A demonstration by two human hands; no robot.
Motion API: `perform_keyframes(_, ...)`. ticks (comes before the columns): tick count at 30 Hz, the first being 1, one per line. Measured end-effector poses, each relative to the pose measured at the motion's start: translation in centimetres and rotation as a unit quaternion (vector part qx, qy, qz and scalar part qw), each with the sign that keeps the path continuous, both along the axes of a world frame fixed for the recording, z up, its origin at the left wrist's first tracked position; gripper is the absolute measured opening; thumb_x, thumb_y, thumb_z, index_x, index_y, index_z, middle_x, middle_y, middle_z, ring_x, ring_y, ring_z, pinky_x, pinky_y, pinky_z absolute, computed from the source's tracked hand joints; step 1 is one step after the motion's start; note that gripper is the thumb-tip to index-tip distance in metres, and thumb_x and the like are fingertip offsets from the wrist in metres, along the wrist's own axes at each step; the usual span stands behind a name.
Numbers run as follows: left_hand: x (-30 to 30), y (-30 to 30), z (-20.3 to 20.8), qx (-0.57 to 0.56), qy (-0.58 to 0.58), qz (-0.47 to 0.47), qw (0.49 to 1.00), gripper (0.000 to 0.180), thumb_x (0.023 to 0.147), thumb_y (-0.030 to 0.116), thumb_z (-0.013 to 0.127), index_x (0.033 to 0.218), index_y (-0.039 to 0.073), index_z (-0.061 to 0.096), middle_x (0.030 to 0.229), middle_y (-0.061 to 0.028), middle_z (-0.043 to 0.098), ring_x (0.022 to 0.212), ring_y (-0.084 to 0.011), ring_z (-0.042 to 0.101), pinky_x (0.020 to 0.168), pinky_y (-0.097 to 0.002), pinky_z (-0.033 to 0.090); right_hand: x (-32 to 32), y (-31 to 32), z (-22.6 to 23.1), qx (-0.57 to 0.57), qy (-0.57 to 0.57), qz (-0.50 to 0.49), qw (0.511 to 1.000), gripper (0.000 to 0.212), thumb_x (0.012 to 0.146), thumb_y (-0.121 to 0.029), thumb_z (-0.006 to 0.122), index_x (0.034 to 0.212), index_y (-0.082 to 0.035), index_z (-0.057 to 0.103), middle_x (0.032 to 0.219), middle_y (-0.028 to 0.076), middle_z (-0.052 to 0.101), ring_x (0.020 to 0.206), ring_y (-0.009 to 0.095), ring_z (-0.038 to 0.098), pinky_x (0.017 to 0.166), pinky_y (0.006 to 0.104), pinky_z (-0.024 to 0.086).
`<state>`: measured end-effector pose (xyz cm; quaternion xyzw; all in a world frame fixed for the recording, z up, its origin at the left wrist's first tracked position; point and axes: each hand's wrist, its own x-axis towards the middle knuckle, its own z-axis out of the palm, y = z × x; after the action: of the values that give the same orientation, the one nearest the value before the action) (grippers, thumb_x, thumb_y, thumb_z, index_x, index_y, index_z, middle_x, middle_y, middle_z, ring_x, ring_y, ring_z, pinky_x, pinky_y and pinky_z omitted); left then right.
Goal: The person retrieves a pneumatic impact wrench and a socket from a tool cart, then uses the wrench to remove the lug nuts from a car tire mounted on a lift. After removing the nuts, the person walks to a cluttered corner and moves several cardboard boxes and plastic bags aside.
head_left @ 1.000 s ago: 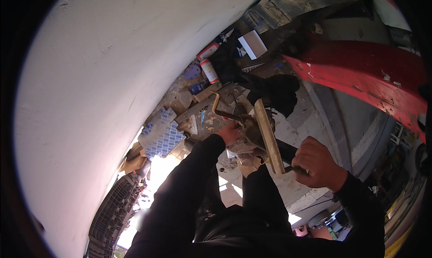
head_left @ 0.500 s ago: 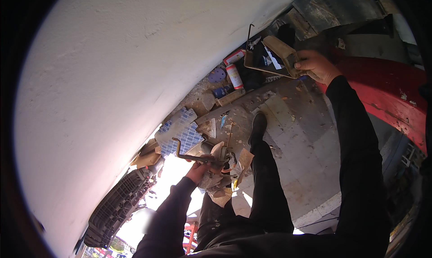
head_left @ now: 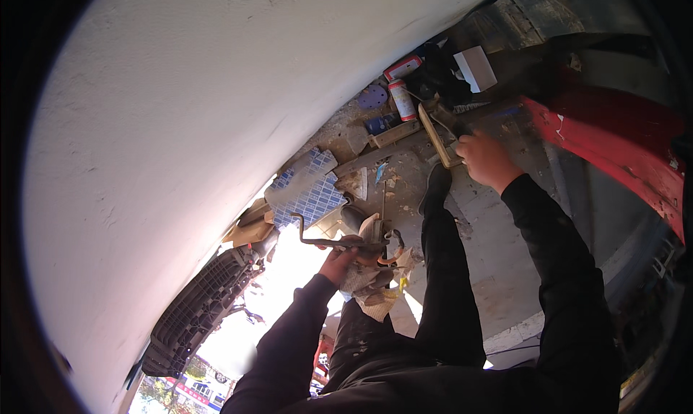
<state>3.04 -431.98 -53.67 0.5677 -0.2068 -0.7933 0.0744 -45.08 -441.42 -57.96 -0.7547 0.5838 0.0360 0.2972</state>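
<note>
My left hand [head_left: 338,264] is closed round a bundle held in front of my legs. In the bundle are a crank-shaped metal rod [head_left: 312,241], a curved rusty hook-like piece [head_left: 396,245] and crumpled brown paper sheets [head_left: 378,303] that look like worn sandpaper. My right hand [head_left: 488,158] grips a tan bent bar [head_left: 433,135] whose corner is by my fingers. A darker brownish piece [head_left: 446,115] beside the bar is blurred, and the fingertips are partly hidden.
A white wall or panel [head_left: 216,89] fills the left. Near it lie a spray can [head_left: 402,100], a purple sanding disc [head_left: 373,96], a blue-patterned sheet [head_left: 307,190] and a white box [head_left: 476,69]. A red car panel [head_left: 613,147] stands right; a black plastic part [head_left: 195,306] lies lower left.
My right hand has come down and nearer with the bent bar, which has turned steeper. The white box now shows uncovered. My left hand keeps its bundle, shifted slightly up and right in view.
</note>
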Motion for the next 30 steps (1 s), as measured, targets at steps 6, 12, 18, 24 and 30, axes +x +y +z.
perform_keyframes(6, 1.5, 0.4, -0.6, 0.008, -0.036, -0.07, 0.997, 0.037, 0.103, 0.012, 0.063, 0.14, 0.004, 0.059, 0.132, -0.0092, 0.067, 0.125, -0.0221, 0.062, 0.109, -0.0372, 0.047, 2.4, 4.1, -1.9, 0.053, 0.05, 0.028, 0.997, 0.007, 0.084, -0.009, 0.068, 0.087, -0.013, 0.073, 0.096, 0.003, 0.063, 0.101, 0.03, 0.062, 0.083, 0.0486, 0.052)
perform_keyframes(12, -5.1, -6.0, 0.9, -0.261, -0.078, -0.451, 0.85, 0.055, 0.089, 0.027, 0.079, 0.135, 0.002, 0.062, 0.144, -0.0198, 0.06, 0.108, -0.0325, 0.071, 0.094, -0.0412, 0.056, 5.7, 7.8, 1.5, 0.019, -0.025, 0.167, 0.985, 0.006, 0.085, -0.016, 0.067, 0.083, -0.016, 0.073, 0.093, -0.001, 0.061, 0.106, 0.025, 0.058, 0.088, 0.0445, 0.043)
perform_keyframes(18, -12.6, -12.7, 2.0, -0.389, 0.014, -0.686, 0.615, 0.06, 0.075, 0.032, 0.084, 0.13, 0.011, 0.069, 0.158, -0.0136, 0.05, 0.079, -0.0354, 0.074, 0.074, -0.0461, 0.06, 6.4, 8.6, 4.6, -0.076, -0.128, 0.27, 0.951, 0.007, 0.088, -0.021, 0.065, 0.085, -0.022, 0.071, 0.089, -0.009, 0.055, 0.101, 0.016, 0.053, 0.086, 0.0357, 0.041)
perform_keyframes(24, -14.6, -12.5, 0.9, -0.348, -0.009, -0.748, 0.565, 0.052, 0.077, 0.031, 0.083, 0.123, 0.009, 0.073, 0.135, -0.0116, 0.065, 0.089, -0.0364, 0.074, 0.077, -0.0449, 0.061, 6.3, 7.7, 5.9, -0.063, -0.116, 0.259, 0.957, 0.011, 0.089, -0.019, 0.065, 0.091, -0.016, 0.075, 0.096, -0.005, 0.06, 0.106, 0.02, 0.055, 0.088, 0.0385, 0.042)
perform_keyframes(30, -14.6, -12.9, 0.7, -0.341, 0.008, -0.734, 0.587, 0.049, 0.079, 0.034, 0.082, 0.118, 0.006, 0.071, 0.124, -0.0127, 0.067, 0.09, -0.0386, 0.074, 0.079, -0.047, 0.06, 7.0, 7.7, 7.3, -0.004, -0.172, 0.203, 0.964, 0.023, 0.076, -0.014, 0.076, 0.099, -0.014, 0.072, 0.1, 0.0, 0.061, 0.107, 0.023, 0.055, 0.087, 0.0402, 0.041)
